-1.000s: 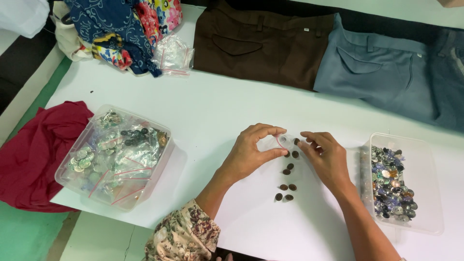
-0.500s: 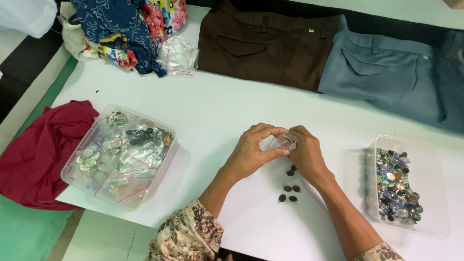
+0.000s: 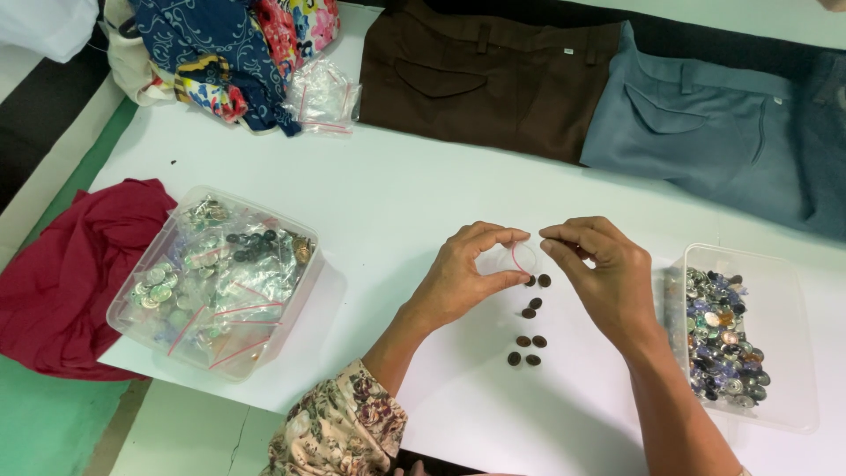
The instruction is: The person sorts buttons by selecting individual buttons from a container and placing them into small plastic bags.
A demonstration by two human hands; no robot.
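Observation:
My left hand [image 3: 463,275] and my right hand [image 3: 601,275] are raised a little over the white table [image 3: 423,189]. Together they hold a small clear zip bag [image 3: 517,258] with a red seal line. The left thumb and fingers pinch its left side. The right fingertips pinch its right edge near the top. Several small dark brown buttons [image 3: 530,328] lie loose on the table just below and between the hands.
A clear tub [image 3: 220,282] of bagged buttons stands at the left, beside a dark red cloth [image 3: 66,273]. A clear tub [image 3: 758,348] of loose mixed buttons is at the right. Brown trousers [image 3: 493,75], grey-blue trousers [image 3: 723,132], patterned fabric [image 3: 220,44] and empty small bags [image 3: 322,97] lie at the back.
My hands came together from above the loose buttons and now hold the small clear bag between them. The view has shifted slightly.

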